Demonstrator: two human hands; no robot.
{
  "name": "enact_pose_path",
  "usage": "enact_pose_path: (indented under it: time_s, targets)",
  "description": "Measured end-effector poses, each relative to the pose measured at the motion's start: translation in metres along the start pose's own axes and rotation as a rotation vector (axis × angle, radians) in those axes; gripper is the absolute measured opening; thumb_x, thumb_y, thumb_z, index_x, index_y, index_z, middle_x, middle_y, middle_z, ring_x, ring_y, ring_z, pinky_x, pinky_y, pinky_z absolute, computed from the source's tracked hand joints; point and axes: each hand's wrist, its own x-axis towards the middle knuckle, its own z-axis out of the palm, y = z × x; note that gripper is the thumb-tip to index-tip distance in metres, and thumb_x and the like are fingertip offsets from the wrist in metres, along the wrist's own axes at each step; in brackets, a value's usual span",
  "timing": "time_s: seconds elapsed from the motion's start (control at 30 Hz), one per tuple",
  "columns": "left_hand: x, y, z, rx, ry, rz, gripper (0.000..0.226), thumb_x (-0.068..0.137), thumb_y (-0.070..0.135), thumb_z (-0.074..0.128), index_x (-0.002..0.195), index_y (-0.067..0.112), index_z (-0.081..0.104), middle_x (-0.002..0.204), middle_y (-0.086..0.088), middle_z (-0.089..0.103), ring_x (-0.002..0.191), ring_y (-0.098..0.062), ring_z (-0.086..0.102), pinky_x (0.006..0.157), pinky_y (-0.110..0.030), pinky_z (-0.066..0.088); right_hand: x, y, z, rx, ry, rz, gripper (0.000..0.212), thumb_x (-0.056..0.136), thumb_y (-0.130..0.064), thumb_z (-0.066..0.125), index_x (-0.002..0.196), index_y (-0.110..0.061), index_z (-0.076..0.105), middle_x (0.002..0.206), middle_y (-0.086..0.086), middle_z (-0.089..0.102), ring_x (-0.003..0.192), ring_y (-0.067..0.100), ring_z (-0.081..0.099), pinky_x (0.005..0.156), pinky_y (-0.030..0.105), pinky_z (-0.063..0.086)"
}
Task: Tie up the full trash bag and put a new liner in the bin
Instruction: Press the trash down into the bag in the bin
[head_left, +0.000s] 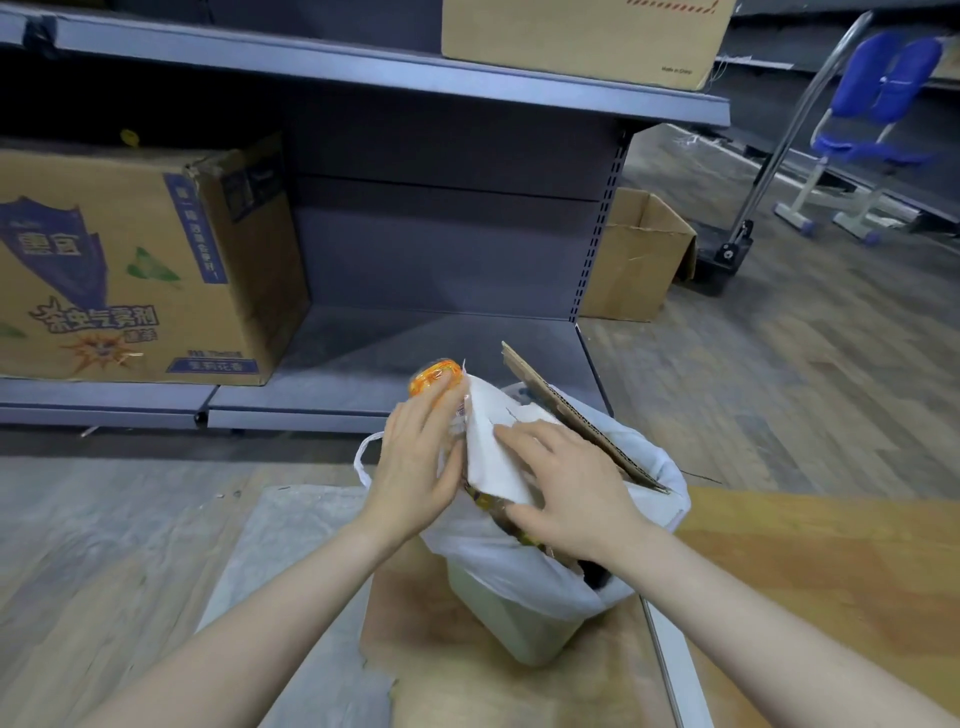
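- Pressing the loose rubbish down is the step in hand as I judge it: both hands work at the mouth of the bin, and the contents need to sit below the rim before the bag's edges can be gathered
- left hand (415, 457) lies with fingers nearly straight against a clear plastic bottle with an orange cap (435, 378) that pokes up out of the rubbish; whether the thumb wraps behind it I cannot tell
- right hand (571, 488) is spread flat, fingers relaxed, pressing on a white sheet of tissue paper (493, 457), gripping nothing
- push evenly and slowly, since the thin film could split on a hard edge
- small pale plastic bin (519, 623) stands on the wooden floor (805, 545), lined with a white plastic trash bag (519, 556) folded over its rim; a handle loop (363, 457) hangs free on the left, handy for tying
- inside are the bottle, the tissue, some yellow-brown wrappers, and a brown corrugated cardboard strip (582, 421) jutting well above the rim, likely needing to be folded or tucked first
- flat translucent plastic sheet (270, 545) lies on the floor just left of the bin, possibly the new liner
- beyond, a printed cardboard carton (130, 260) sits on the grey metal shelf (363, 358)
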Motion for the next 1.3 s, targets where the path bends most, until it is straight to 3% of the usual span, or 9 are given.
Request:
enact_pose_path:
  time_s: [0.13,0.27,0.53,0.7,0.83,0.9,0.97,1.1,1.3]
  targets:
    - [0.005,-0.009,0.009,-0.249,-0.042,-0.577,0.088,0.087,0.033,0.065,0.151,0.015,0.007,0.158,-0.004,0.013,0.144,-0.019,0.015,0.115,-0.04,0.019,-0.001,0.011,-0.007,0.142,0.124,0.013,0.045,0.074,-0.026,0.046,0.115,-0.012,0.061,0.107,-0.002,0.061,0.101,0.024,0.058,0.075,0.027,0.043]
    - [0.019,-0.017,0.02,-0.659,-0.18,-0.954,0.109,0.078,0.034,0.074,0.15,0.01,-0.004,0.144,-0.015,0.042,0.124,-0.021,0.047,0.098,-0.032,0.034,-0.005,0.016,-0.008,0.171,0.213,-0.001,0.005,0.076,-0.008,0.048,0.079,-0.009,0.052,0.078,-0.007,0.043,0.07,0.026,0.049,0.061,0.02,0.02]
    - [0.04,-0.008,0.038,-0.682,-0.089,-0.743,0.108,0.058,0.01,0.088,0.144,0.016,0.023,0.13,-0.003,0.053,0.112,-0.017,0.056,0.086,-0.027,0.045,-0.008,0.013,-0.012,0.181,0.266,-0.003,0.036,0.078,-0.002,0.05,0.076,-0.026,0.023,0.065,-0.023,0.023,0.055,-0.006,0.028,0.052,0.007,0.021]
    - [0.036,-0.006,0.031,-0.701,-0.14,-0.446,0.133,0.057,0.001,0.087,0.145,0.039,-0.004,0.12,0.028,0.046,0.106,0.007,0.058,0.083,-0.013,0.05,-0.007,0.014,-0.01,0.18,0.259,0.038,0.038,0.08,-0.007,0.048,0.07,-0.032,0.022,0.063,-0.018,0.026,0.054,0.002,0.03,0.052,0.015,0.019]
    - [0.033,-0.008,0.026,-0.534,-0.138,-0.468,0.101,0.053,0.01,0.091,0.126,0.029,0.023,0.108,0.018,0.05,0.1,-0.011,0.061,0.088,-0.041,0.054,-0.007,0.008,-0.013,0.227,0.26,-0.014,0.047,0.076,-0.005,0.05,0.07,-0.037,0.017,0.063,-0.022,0.026,0.063,-0.003,0.044,0.054,0.011,0.032]
    - [0.033,-0.011,0.025,-0.461,-0.16,-0.495,0.095,0.051,0.017,0.092,0.117,0.028,0.025,0.102,0.017,0.051,0.096,-0.013,0.06,0.083,-0.037,0.055,-0.008,0.006,-0.014,0.239,0.24,-0.017,0.043,0.074,-0.006,0.05,0.069,-0.04,0.025,0.066,-0.022,0.028,0.066,0.002,0.04,0.056,0.012,0.029]
    - [0.032,-0.013,0.026,-0.404,-0.156,-0.532,0.094,0.049,0.024,0.093,0.114,0.027,0.025,0.098,0.012,0.052,0.095,-0.019,0.058,0.079,-0.036,0.053,-0.011,0.007,-0.011,0.249,0.165,-0.033,0.012,0.073,-0.014,0.046,0.079,-0.022,0.052,0.078,-0.019,0.04,0.072,0.006,0.038,0.066,0.019,0.032]
    - [0.028,-0.012,0.034,-0.3,-0.095,-0.575,0.085,0.05,0.031,0.086,0.109,0.028,0.025,0.087,0.009,0.051,0.088,-0.025,0.055,0.067,-0.035,0.045,-0.016,0.007,-0.004,0.206,0.047,-0.068,0.049,0.073,-0.018,0.05,0.121,-0.009,0.058,0.119,0.005,0.06,0.11,0.023,0.055,0.093,0.031,0.044]
    - [0.027,-0.016,0.026,-0.328,-0.049,-0.533,0.079,0.056,0.038,0.085,0.11,0.03,0.027,0.092,0.014,0.051,0.085,-0.015,0.059,0.066,-0.03,0.046,-0.019,0.007,-0.005,0.265,0.058,-0.013,0.058,0.072,-0.029,0.041,0.124,-0.009,0.057,0.121,0.004,0.06,0.112,0.022,0.054,0.096,0.017,0.033]
